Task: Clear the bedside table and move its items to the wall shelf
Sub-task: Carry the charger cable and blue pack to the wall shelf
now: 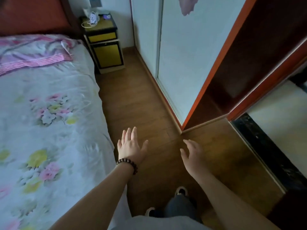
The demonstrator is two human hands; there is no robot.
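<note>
At the far end of the wooden-floored aisle, head view: black-and-yellow bedside table against the wall, well apart from both hands. On its top a coiled white cable and a small purple item, too blurred to identify. Left hand with dark bead bracelet: fingers straight, empty. Right hand: fingers spread, loosely bent, empty, likely raised for walking balance. Floral bedspread alongside. Wall shelf unseen.
</note>
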